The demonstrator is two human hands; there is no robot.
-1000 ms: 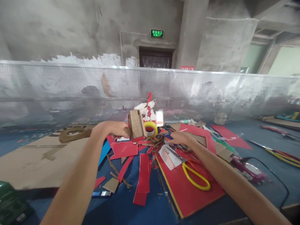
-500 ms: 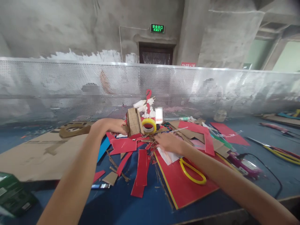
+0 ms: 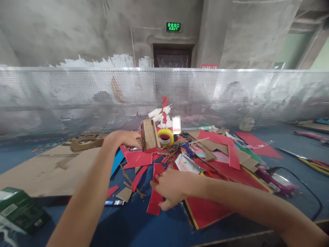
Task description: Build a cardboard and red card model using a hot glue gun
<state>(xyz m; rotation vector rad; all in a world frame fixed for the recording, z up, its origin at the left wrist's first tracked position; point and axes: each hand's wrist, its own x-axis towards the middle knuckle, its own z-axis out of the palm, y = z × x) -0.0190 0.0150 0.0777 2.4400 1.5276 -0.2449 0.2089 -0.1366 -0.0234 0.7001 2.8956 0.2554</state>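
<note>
My left hand (image 3: 128, 139) is closed on the left edge of a small brown cardboard box (image 3: 150, 135), which stands tilted with red paper at its base. Directly right of the box rests a roll of yellow tape (image 3: 166, 138). My right hand (image 3: 172, 188), palm down with thumb and fingers apart, is over red paper strips (image 3: 153, 204); whether it touches them I cannot tell. Beyond that hand are scissors (image 3: 192, 163), a white paper piece (image 3: 183, 164) and a blue glue gun (image 3: 187, 150). A red sheet (image 3: 208, 212) lies partly under my right forearm.
At left lie a large cardboard sheet (image 3: 33, 178) and a green box (image 3: 22, 209). A purple device (image 3: 276, 180) with a black cable and long-bladed scissors (image 3: 305, 159) are at right. A perforated metal screen (image 3: 205, 92) borders the table's back.
My right hand has moved toward me and left, from the scrap pile to the red strips, uncovering the scissors and glue gun. My left hand stays at the cardboard box.
</note>
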